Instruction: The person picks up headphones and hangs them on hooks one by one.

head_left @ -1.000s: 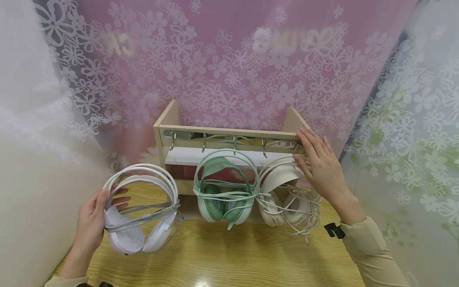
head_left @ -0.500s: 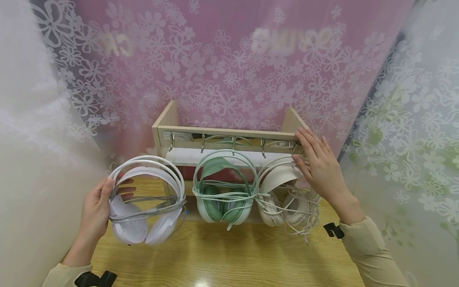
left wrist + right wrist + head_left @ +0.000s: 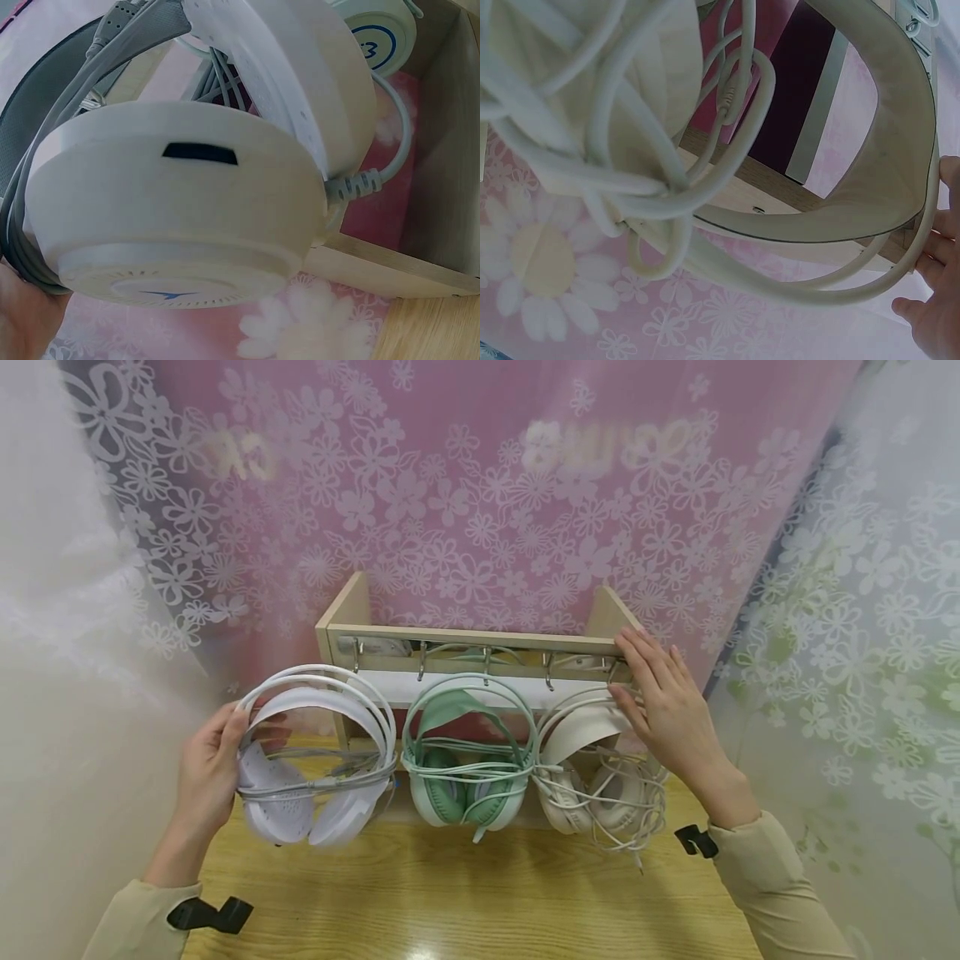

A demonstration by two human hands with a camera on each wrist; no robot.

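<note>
My left hand [image 3: 210,768] grips a white pair of headphones [image 3: 276,817] by the left side of its double-wire headband. A grey cable is wound round these headphones, and their headband top overlaps the left end of the wooden hook rack [image 3: 465,635]. In the left wrist view an ear cup [image 3: 172,187] fills the middle. My right hand [image 3: 671,718] rests on the rack's right end, fingers straight over the top edge. Just below it hangs a cream pair of headphones [image 3: 577,735] in tangled cable; the right wrist view shows their inner headband [image 3: 904,150] close to the fingers.
A green pair of headphones [image 3: 437,797] hangs mid-rack. Several metal hooks [image 3: 422,662] line the front board, the leftmost behind the white headband. Below lies a wood-grain table [image 3: 450,902]. A pink flowered sheet [image 3: 480,510] stands behind, with pale sheets at both sides.
My left hand has moved the white headphones up and right, from beside the rack to overlapping its left end. My right hand stays in place.
</note>
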